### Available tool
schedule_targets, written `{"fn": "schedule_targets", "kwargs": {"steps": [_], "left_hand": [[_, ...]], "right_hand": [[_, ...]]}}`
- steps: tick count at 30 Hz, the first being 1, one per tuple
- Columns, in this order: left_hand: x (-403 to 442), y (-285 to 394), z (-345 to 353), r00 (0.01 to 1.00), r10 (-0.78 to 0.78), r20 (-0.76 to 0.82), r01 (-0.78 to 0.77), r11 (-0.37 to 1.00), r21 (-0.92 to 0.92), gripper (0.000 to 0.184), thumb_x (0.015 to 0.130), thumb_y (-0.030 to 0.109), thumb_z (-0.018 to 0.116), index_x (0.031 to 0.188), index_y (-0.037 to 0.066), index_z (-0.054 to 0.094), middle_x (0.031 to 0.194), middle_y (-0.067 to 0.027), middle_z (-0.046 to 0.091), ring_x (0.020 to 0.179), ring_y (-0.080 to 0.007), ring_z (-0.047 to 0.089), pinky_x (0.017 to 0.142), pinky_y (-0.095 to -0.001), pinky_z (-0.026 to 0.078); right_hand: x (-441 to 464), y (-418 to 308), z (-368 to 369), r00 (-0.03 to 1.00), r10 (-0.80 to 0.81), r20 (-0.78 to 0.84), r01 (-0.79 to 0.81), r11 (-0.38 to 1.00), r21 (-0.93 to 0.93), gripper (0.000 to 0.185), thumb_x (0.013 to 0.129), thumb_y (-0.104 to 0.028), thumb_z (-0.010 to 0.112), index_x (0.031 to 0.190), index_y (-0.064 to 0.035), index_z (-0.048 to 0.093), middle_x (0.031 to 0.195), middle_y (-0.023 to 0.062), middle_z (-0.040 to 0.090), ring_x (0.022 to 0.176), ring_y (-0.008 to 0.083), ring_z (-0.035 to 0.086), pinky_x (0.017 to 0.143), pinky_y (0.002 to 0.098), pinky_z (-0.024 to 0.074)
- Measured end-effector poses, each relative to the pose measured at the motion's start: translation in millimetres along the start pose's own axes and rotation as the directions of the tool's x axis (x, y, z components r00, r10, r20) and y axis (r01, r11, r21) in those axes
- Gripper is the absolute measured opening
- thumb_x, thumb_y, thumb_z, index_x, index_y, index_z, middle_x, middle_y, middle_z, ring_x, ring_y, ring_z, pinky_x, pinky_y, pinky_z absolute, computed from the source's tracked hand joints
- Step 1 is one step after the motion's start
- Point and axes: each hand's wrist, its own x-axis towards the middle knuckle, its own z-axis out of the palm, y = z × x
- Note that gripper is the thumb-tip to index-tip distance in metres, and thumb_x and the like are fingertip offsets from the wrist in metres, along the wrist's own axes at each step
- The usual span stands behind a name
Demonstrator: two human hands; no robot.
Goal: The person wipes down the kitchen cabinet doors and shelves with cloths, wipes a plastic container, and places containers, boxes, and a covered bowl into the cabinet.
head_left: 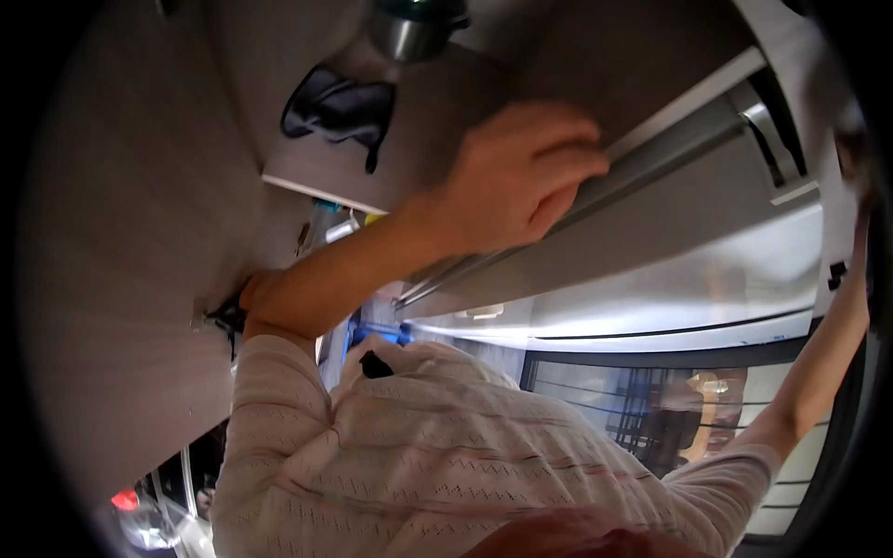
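My left hand point(526, 177) reaches across the middle of the view, its fingers loosely bent and slightly apart, with nothing visible in them. Below it is the long edge of a silver appliance door point(670, 251); whether they touch I cannot tell. To the left of that hand, a dark shiny cloth with a strap point(339, 110) lies on a wooden surface point(437, 121). A steel container with a greenish top point(409, 35) stands behind the cloth. My right hand point(858, 153) is at the far right edge, dark and blurred, so its fingers are hard to make out.
A metal handle or bracket point(774, 144) is at the door's upper right. A brown wooden panel point(130, 251) rises on the left, with a black object point(228, 316) hanging near my elbow. Below the door is a glossy panel point(670, 409) with reflections. A red-topped clear container point(139, 521) is at lower left.
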Motion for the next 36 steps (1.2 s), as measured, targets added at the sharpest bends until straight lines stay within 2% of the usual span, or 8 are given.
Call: {"fn": "schedule_targets", "kwargs": {"steps": [4,6,7,10,13,24,34,36], "left_hand": [[-71.5,20.2,-18.2,0.803,-0.386,0.454,0.56,0.748,-0.355,0.032,0.076,0.004,0.066,0.107,0.007,0.062,0.108,-0.0116,0.059,0.098,-0.0214,0.058,0.071,-0.0281,0.05],[-83.3,36.7,-19.8,0.559,-0.472,0.682,0.828,0.271,-0.49,0.048,0.076,0.009,0.069,0.121,0.005,0.051,0.117,-0.0114,0.054,0.105,-0.0194,0.054,0.073,-0.0272,0.05],[-89.1,42.9,-20.5,0.428,-0.442,0.788,0.876,-0.013,-0.482,0.057,0.076,0.011,0.07,0.127,0.005,0.046,0.121,-0.0113,0.051,0.108,-0.0185,0.052,0.074,-0.0268,0.05],[-143.2,33.8,-18.4,0.302,-0.553,0.776,0.837,-0.235,-0.493,0.062,0.079,0.019,0.069,0.13,0.004,0.038,0.12,-0.0113,0.049,0.107,-0.0178,0.049,0.072,-0.0267,0.051],[-200.2,19.2,-40.7,0.004,-0.66,0.752,0.622,-0.587,-0.518,0.045,0.082,0.024,0.065,0.118,0.003,0.047,0.101,-0.0098,0.056,0.084,-0.0161,0.059,0.062,-0.0265,0.051],[-387.9,141.3,-150.1,-0.704,-0.707,0.067,0.708,-0.689,0.156,0.031,0.075,0.03,0.07,0.093,0.005,0.062,0.066,-0.002,0.06,0.055,-0.0096,0.054,0.049,-0.0264,0.043],[-575.9,254.9,-203.2,-0.802,-0.561,-0.207,0.532,-0.827,0.18,0.028,0.071,0.014,0.073,0.096,0.006,0.062,0.075,-0.0025,0.063,0.059,-0.0109,0.057,0.053,-0.0275,0.046],[-568.3,246.7,-209.1,-0.781,-0.596,-0.186,0.577,-0.803,0.153,0.044,0.063,0.034,0.074,0.098,0.008,0.064,0.085,-0.0094,0.067,0.074,-0.0172,0.064,0.066,-0.0326,0.05]], "right_hand": [[-94.0,-97.2,10.2,0.948,0.074,0.308,-0.3,0.527,0.795,0.015,0.087,-0.023,0.054,0.084,-0.0083,0.052,0.081,0.0082,0.054,0.072,0.0234,0.053,0.064,0.0343,0.0465],[-142.4,-154.4,90.5,0.903,0.278,0.327,-0.404,0.29,0.868,0.005,0.084,-0.011,0.055,0.082,-0.006,0.055,0.077,0.0095,0.056,0.069,0.0223,0.054,0.059,0.0328,0.0447],[-125.3,-172.8,119.2,0.893,0.122,0.433,-0.43,0.514,0.742,0.004,0.082,-0.005,0.055,0.086,-0.0028,0.056,0.083,0.0115,0.06,0.07,0.0235,0.056,0.062,0.0342,0.0454],[-155.4,-215.9,228.3,0.881,0.319,0.349,-0.473,0.575,0.668,0.014,0.085,-0.002,0.053,0.097,-0.0003,0.059,0.086,0.0114,0.061,0.079,0.0268,0.06,0.069,0.0329,0.0478],[-163.9,-252.6,312.8,0.68,0.441,0.586,-0.697,0.139,0.704,0.021,0.089,-0.013,0.053,0.107,-0.0029,0.057,0.094,0.0117,0.062,0.087,0.0203,0.06,0.075,0.0279,0.0476],[-56.8,-155.2,584.9,0.613,0.724,0.316,-0.779,0.622,0.085,0.049,0.092,-0.036,0.037,0.129,-0.0039,0.041,0.136,0.0178,0.038,0.127,0.0361,0.031,0.105,0.0495,0.0236],[-107.0,-50.1,677.7,0.501,0.626,0.598,-0.659,0.724,-0.206,0.049,0.09,-0.044,0.032,0.124,-0.01,0.042,0.129,0.0129,0.034,0.118,0.0338,0.031,0.096,0.0485,0.0286],[-105.5,-50.9,682.8,0.569,0.596,0.567,-0.635,0.756,-0.157,0.043,0.088,-0.04,0.039,0.116,-0.0073,0.046,0.119,0.014,0.04,0.109,0.0338,0.037,0.09,0.047,0.0328]]}}
